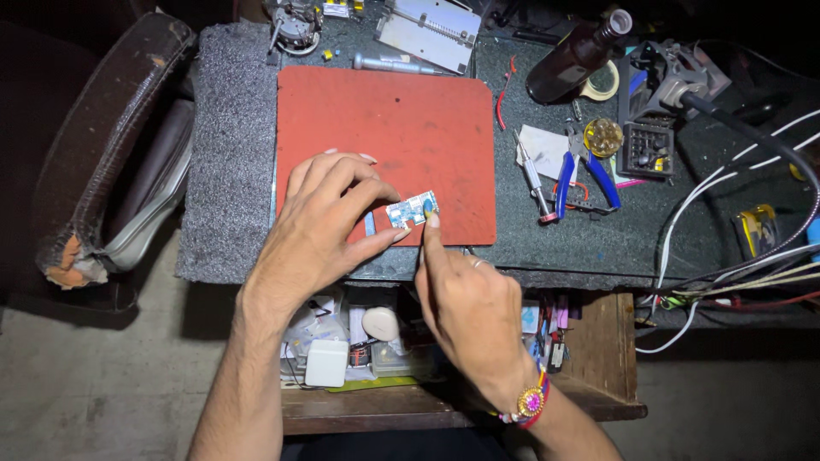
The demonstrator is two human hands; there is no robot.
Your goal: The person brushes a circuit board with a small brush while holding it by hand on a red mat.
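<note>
A small blue circuit board (412, 209) lies on the near edge of a red work mat (384, 128). My left hand (320, 226) pinches the board's left end between thumb and fingers. My right hand (470, 312), with a ring and a beaded bracelet at the wrist, points its index finger up, and the fingertip touches the board's right end. I cannot tell whether a thin tool lies under the left fingers.
Blue-handled pliers (589, 179), a small screwdriver (534, 175), a brown bottle (576, 55), a roll of tape (608, 81) and white cables (709, 213) crowd the right of the dark bench. An open drawer (598, 358) holds small parts and a white charger (327, 363). A worn chair (111, 145) stands on the left.
</note>
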